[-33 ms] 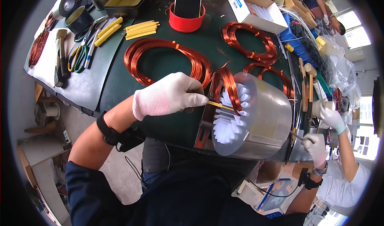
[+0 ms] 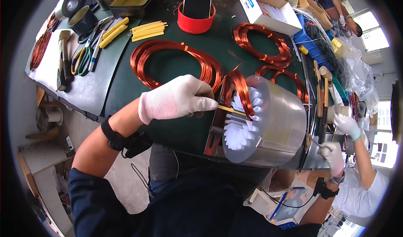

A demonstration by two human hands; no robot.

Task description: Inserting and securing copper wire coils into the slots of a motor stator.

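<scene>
A metal motor stator core lies on its side at the bench's near edge, white slot liners fanning from its left end. A copper wire coil runs into its slots. My left hand, in a white glove, is closed, pinching a thin yellow strip whose far end reaches in among the liners. Beyond the core's right end, my gloved right hand is closed around a thin metal rod. The rod's tip stands apart from the core; its other end is hidden in the hand.
Tied copper coils lie behind the core. Yellow strips, a red round holder and a white box stand farther back. Scissors and a hammer lie left. A co-worker's gloved hand is close on the right.
My right hand has shifted slightly right and down, drawing the rod away from the core's right end. My left hand and the yellow strip stay almost where they were.
</scene>
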